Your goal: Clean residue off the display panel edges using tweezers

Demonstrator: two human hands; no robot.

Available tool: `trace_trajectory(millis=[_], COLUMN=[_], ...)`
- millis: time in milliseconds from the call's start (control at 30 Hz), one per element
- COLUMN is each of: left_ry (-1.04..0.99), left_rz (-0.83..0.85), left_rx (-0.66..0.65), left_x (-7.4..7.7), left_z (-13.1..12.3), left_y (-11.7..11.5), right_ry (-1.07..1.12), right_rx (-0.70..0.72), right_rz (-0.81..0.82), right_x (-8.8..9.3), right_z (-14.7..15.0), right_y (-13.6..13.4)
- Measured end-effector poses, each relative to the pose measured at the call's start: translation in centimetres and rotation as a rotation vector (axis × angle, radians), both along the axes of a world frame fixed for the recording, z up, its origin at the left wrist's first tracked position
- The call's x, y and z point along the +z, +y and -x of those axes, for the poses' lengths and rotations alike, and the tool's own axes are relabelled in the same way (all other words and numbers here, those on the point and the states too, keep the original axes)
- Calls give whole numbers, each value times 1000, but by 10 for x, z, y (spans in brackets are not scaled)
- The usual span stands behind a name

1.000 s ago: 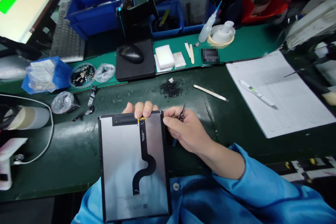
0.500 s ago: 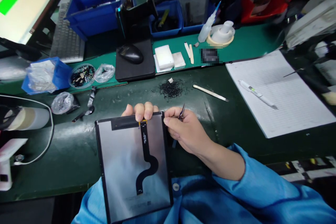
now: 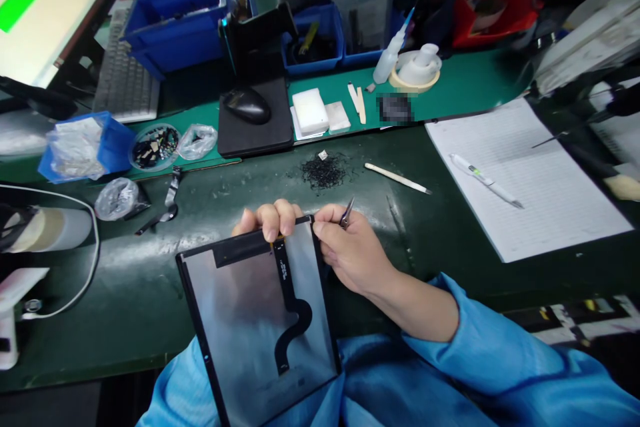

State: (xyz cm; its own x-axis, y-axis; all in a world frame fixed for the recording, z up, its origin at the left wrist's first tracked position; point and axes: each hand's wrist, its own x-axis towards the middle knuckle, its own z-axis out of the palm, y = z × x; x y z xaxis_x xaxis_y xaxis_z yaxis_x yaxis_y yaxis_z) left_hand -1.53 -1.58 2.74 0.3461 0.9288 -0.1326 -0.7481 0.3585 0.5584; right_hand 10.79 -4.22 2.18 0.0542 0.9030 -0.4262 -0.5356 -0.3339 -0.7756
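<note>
A tablet screen panel [image 3: 250, 327] is tilted in front of me, its grey back facing up, with a curved black flex cable [image 3: 295, 303] running down it. My left hand [image 3: 275, 217] grips the far edge from behind, fingers bent over the rim near the cable's top; the rest of that hand is hidden by the panel. My right hand [image 3: 353, 250] is closed at the panel's far right corner, thumb and forefinger against the edge. From its fist pokes the pointed metal tip of what look like tweezers [image 3: 347, 213], pointing away from me.
Beyond the panel lies a pile of black shreds [image 3: 323, 171], with a white stick [image 3: 397, 178] to its right. Lined paper [image 3: 525, 180] with a pen [image 3: 485, 180] lies right. A mouse [image 3: 247, 105], blue bins [image 3: 175, 27] and a dropper bottle [image 3: 390, 60] stand farther back.
The panel has turned a little, its near end swinging right and its far left corner dropping nearer me. Both hands keep their hold, and the whole view has shifted slightly.
</note>
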Motion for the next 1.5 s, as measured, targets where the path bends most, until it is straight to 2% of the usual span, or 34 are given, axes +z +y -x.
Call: trace_trajectory(millis=[67, 167, 400, 633, 767, 967, 1167, 1300, 1500], left_ry=[62, 47, -17, -84, -100, -41, -242, -261, -183], left_rz=[-21, -38, -24, -62, -28, 112, 186, 164, 153], left_rx=[49, 77, 59, -20, 9, 141, 79, 74, 42], left_x=[0, -3, -5, -11, -6, 6, 6, 0, -7], left_z=[0, 0, -3, 0, -3, -7, -3, -3, -1], left_y=[1, 5, 3, 4, 3, 5, 8, 11, 15], right_ry=[-5, 3, 4, 30, 34, 46, 48, 52, 61], right_rx=[19, 36, 33, 2, 3, 77, 89, 94, 103], right_rz=[-8, -16, -5, 32, 3, -34, -41, -46, -43], right_x=[0, 1, 1, 3, 1, 2, 4, 3, 3], right_z=[0, -1, 0, 1, 0, -3, -2, -2, -3], right_y=[0, -1, 0, 1, 0, -2, -2, -2, -2])
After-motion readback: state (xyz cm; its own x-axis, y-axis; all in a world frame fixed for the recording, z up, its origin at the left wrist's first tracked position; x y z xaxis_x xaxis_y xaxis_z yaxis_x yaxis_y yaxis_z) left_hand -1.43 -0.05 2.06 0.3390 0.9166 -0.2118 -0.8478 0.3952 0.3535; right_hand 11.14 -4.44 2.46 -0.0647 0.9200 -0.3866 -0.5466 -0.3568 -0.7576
